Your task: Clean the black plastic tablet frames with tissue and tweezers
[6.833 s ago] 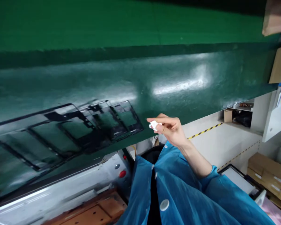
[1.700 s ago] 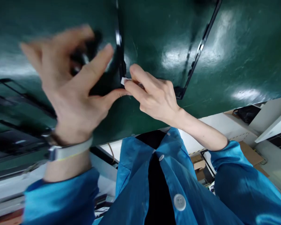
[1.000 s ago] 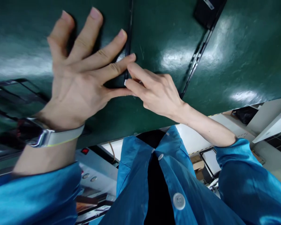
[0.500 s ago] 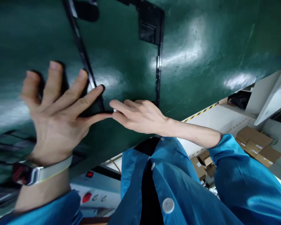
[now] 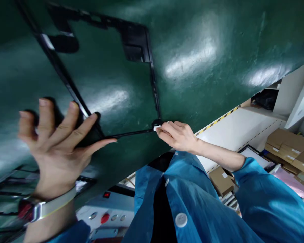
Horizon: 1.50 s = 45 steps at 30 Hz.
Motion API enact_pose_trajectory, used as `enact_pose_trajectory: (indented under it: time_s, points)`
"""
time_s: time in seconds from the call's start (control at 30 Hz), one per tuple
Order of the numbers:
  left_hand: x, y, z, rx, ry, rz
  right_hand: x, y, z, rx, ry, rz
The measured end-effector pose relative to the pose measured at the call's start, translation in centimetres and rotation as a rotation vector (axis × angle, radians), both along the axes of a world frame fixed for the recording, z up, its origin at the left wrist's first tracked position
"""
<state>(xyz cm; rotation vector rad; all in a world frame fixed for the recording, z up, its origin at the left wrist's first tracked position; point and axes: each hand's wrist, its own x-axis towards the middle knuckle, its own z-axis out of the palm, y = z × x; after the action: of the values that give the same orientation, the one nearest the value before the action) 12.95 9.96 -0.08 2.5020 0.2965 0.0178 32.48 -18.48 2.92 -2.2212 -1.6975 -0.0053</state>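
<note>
The right hand [image 5: 178, 135] pinches a small white piece [image 5: 156, 128] at one corner of a thin black frame [image 5: 134, 37]; the left hand [image 5: 58, 141], splayed wide, covers part of its side. Glossy green tabletop [image 5: 205, 87] underneath, cardboard boxes [image 5: 286, 141] well off.

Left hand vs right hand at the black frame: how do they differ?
The left hand has its fingers spread; the right hand has its fingers curled.
The left hand's index fingertip lies over the left bar of the black frame; the right hand pinches a small white piece at its lower right corner.
The left hand wears a watch at the wrist; the right hand's wrist is bare.
Shared: blue sleeves.
</note>
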Motion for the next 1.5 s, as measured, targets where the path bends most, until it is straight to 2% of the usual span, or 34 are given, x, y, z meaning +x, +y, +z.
enact_pose_trajectory:
  time_s: [0.23, 0.4, 0.53, 0.7, 0.8, 0.97, 1.03, 1.1, 1.17, 1.27, 1.33, 1.4, 1.5]
  points:
    - [-0.1, -0.6, -0.7, 0.096, -0.089, -0.027, 0.9, 1.0, -1.4, 0.043, 0.109, -0.116]
    - [0.0, -1.1, -0.4, 0.120, -0.105, -0.034, 3.9, 2.8, -2.2, 0.055, 0.150, -0.167]
    - [0.0, -1.3, -0.2, 0.142, -0.090, -0.032, 6.8, 5.2, -3.1, 0.052, 0.123, -0.232]
    - [0.3, -1.4, -0.1, 0.150, -0.071, 0.010, 8.9, 7.4, -3.4, 0.023, 0.149, -0.215]
    - [0.9, -2.9, 1.0, 0.144, -0.062, 0.029, 9.6, 7.1, -2.9, -0.010, 0.202, -0.214]
    - [2.2, -7.8, 4.0, 0.026, -0.065, -0.042, 11.4, 5.4, -0.9, 0.036, 0.242, -0.211]
    - [2.9, -8.5, 4.4, -0.004, -0.057, -0.043, 11.6, 5.3, -0.2, 0.078, 0.265, -0.252]
    - [3.8, -8.0, 4.0, 0.006, -0.031, 0.050, 10.9, 5.7, -0.1, 0.108, 0.307, -0.293]
    - [4.6, -6.8, 3.0, 0.040, 0.013, 0.150, 9.5, 6.2, -0.9, 0.099, 0.345, -0.308]
    - [5.3, -5.6, 1.5, 0.056, 0.052, 0.160, 7.3, 6.5, -2.8, 0.086, 0.317, -0.325]
    - [5.2, -5.9, 1.2, 0.031, 0.025, 0.127, 6.7, 6.8, -3.9, 0.121, 0.267, -0.370]
    - [5.0, -6.5, 1.4, 0.002, -0.003, 0.104, 7.1, 7.8, -4.6, 0.147, 0.209, -0.454]
    - [5.3, -6.6, 1.9, -0.030, 0.009, 0.120, 9.4, 11.2, -4.8, 0.159, 0.096, -0.617]
